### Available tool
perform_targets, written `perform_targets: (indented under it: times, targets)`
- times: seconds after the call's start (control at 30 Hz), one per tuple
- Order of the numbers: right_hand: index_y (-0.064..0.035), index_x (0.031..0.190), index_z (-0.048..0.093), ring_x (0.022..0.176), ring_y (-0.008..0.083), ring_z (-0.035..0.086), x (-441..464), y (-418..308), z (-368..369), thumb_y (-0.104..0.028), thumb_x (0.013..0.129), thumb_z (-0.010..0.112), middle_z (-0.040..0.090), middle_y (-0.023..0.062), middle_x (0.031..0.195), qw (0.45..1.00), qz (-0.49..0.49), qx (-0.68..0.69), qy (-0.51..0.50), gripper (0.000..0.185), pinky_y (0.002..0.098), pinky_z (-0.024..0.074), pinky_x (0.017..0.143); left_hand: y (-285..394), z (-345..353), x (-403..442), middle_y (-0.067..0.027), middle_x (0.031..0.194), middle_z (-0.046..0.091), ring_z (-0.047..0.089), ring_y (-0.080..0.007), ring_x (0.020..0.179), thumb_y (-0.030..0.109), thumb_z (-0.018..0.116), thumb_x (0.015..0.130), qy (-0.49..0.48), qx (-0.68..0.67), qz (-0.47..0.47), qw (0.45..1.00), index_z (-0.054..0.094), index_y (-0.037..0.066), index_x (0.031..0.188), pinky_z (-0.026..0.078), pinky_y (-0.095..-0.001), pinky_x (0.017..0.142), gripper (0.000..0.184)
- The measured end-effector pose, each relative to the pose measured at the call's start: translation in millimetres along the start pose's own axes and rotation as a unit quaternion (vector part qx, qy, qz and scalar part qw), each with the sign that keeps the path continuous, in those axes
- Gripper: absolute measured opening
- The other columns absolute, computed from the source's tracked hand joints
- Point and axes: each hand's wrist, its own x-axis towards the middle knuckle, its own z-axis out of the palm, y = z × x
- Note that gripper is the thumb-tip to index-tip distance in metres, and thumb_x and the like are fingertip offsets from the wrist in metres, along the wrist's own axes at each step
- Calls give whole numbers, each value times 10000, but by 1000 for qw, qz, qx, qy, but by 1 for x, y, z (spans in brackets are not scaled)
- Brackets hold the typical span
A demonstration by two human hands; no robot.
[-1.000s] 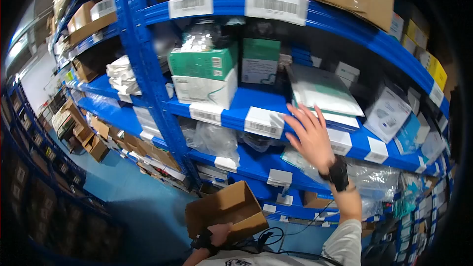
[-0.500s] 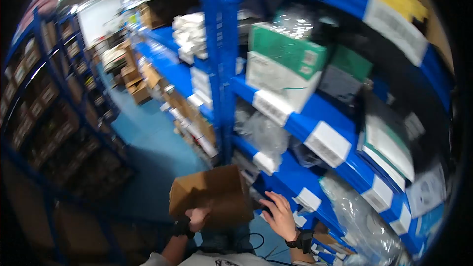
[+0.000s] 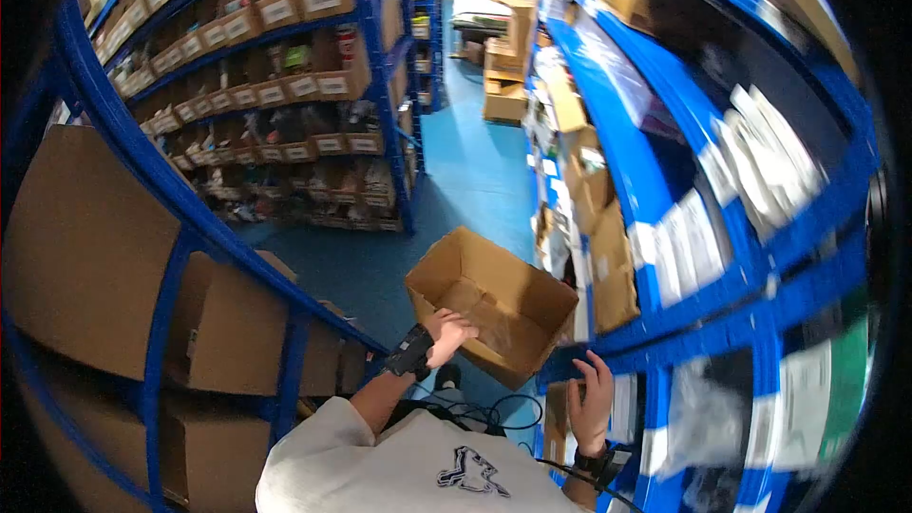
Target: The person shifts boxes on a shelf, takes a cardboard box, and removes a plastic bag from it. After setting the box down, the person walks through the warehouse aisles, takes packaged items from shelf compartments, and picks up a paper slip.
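No brand or word can be read clearly: the small cardboard bins (image 3: 276, 11) on the blue metal rack to the left carry white labels (image 3: 322, 0), but their print is too small and soft to make out. More white labels line the blue shelving (image 3: 622, 147) on the right, blurred, and the green and white box (image 3: 825, 389) at the lower right shows markings that cannot be read and runs into the dark edge of the view. The white T-shirt (image 3: 380, 465) bears a dark outlined figure, with no legible lettering. The open brown cardboard box (image 3: 524, 287) is in front of the body, above the blue floor (image 3: 456, 180), tilted so that its inside shows; pale, faint patches at its bottom are hard to identify. The left hand (image 3: 449, 337) has its fingers closed on the near left rim of that box, and the way the thumb sits is partly hidden. The right hand (image 3: 591, 404) holds nothing visible, its fingers open and slightly bent, just beside the lower shelves on the right. A clear plastic bag (image 3: 705, 418) there is smeared by blur, as is a bundle of white packets (image 3: 768, 157) higher up. Dark cables (image 3: 489, 413) loop below the box, partly covered by the shirt.
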Motion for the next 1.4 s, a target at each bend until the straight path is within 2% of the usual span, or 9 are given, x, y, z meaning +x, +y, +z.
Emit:
perform_targets:
  times: [0.27,0.5,0.57,0.83,0.9,1.03,1.07,1.2,1.4]
  targets:
    - [-71,1132,546,1149,346,458,211,-62,81,-43,821,572,492,144,1247,985,-149,5,-86,313,412,367,974,-119,-105,10,-45,981,617,542,-237,981,10,539,739,71,25,-141,987,591,126,991,368,-363,909,282]
    - [-77,1154,533,1137,356,463,359,-65,202,-70,772,627,482,150,1253,945,-266,30,-187,394,442,377,959,-217,-114,13,-40,985,617,540,-229,1017,5,545,719,111,76,-302,944,604,147,959,323,-409,993,285]
    - [-92,1200,514,1151,355,453,408,-80,240,-79,752,646,479,151,1255,922,-320,49,-214,468,449,366,970,-246,-110,5,-10,848,604,557,-198,937,77,522,748,242,123,-302,914,600,160,825,329,-408,999,138]
    - [-115,1205,502,1305,267,341,556,-208,371,-103,694,701,426,85,1338,732,-566,47,-378,548,437,255,1091,-312,-149,-35,-2,904,628,555,-191,968,72,525,760,198,121,-513,827,618,166,845,280,-432,1064,157]
    - [-99,1108,537,1312,254,331,566,-242,415,-120,675,715,436,80,1331,607,-671,86,-416,469,432,247,1097,-315,-165,-48,-10,933,629,550,-198,1002,64,525,766,181,112,-566,796,621,160,862,274,-436,1072,166]
    - [-93,981,592,1074,242,515,556,-331,480,-160,731,653,594,47,976,440,-792,40,-422,266,394,337,1027,-340,-154,-99,-42,1114,601,501,-224,1145,29,526,777,250,156,-655,696,621,141,974,267,-443,1080,245]
    - [-104,957,606,940,247,560,550,-350,494,-182,760,626,593,46,868,463,-773,100,-422,212,375,414,923,-343,-175,-107,-69,1254,532,442,-244,1226,14,534,789,254,147,-673,679,582,122,1117,266,-446,1077,350]
    - [-104,962,603,911,267,576,526,-434,566,-219,783,620,599,68,903,469,-739,103,-472,213,374,462,822,-389,-214,-139,-91,1314,483,473,-301,1187,-7,625,769,361,149,-702,596,517,127,1257,375,-480,1000,517]
    - [-110,931,592,803,330,611,486,-554,711,-251,801,634,607,115,850,502,-731,64,-459,196,433,494,638,-435,-230,-206,-99,1239,540,517,-269,1128,32,559,835,433,56,-697,568,520,91,1226,379,-430,990,397]
